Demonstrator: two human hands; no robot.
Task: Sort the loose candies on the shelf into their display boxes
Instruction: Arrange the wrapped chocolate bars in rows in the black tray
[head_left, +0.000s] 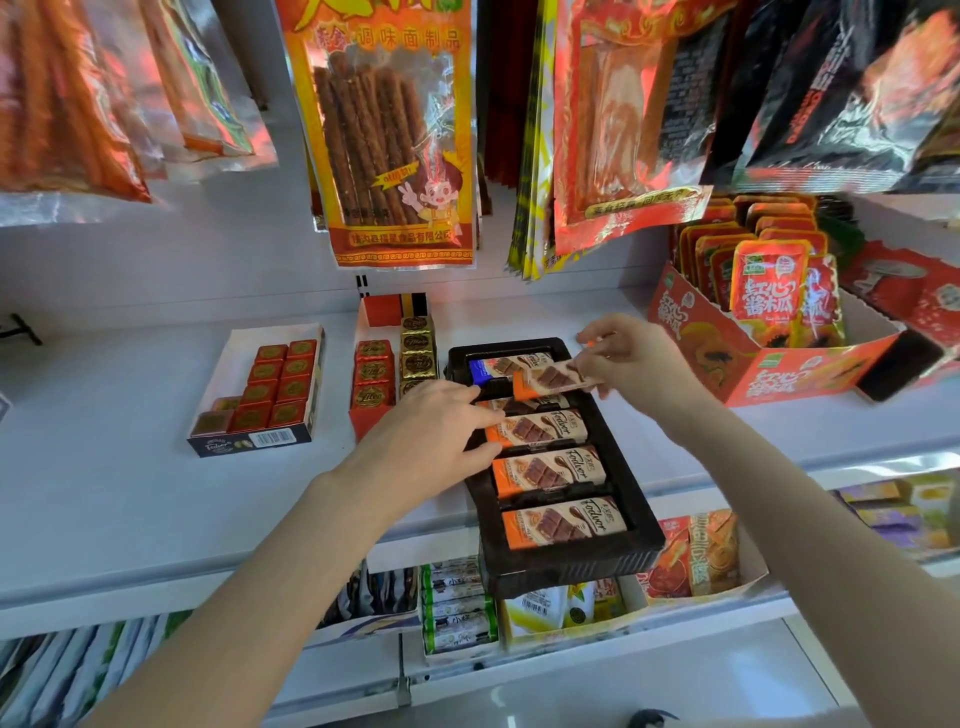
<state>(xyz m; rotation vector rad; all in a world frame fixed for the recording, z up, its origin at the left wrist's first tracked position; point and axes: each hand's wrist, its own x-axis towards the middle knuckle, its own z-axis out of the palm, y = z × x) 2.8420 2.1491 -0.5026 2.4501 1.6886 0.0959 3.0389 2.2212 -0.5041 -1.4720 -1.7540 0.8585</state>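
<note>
on the white shelf (130, 441) the black tray (571, 564) holds orange-and-cream chocolate bars (548, 470) in a row. your left hand (434, 441) lies with fingers straight on the tray's left edge, touching a bar. your right hand (631, 358) pinches a loose bar (553, 378) over the tray's far end.

Hanging snack bags (389, 130): tops cut off by upper edge. Black tray (571, 566): left rim partly hidden under left hand (431, 441). Second orange bar (524, 402): mostly covered by bar (556, 376) pinched in right hand (634, 358). Lower-shelf packets (457, 603): print illegible.
</note>
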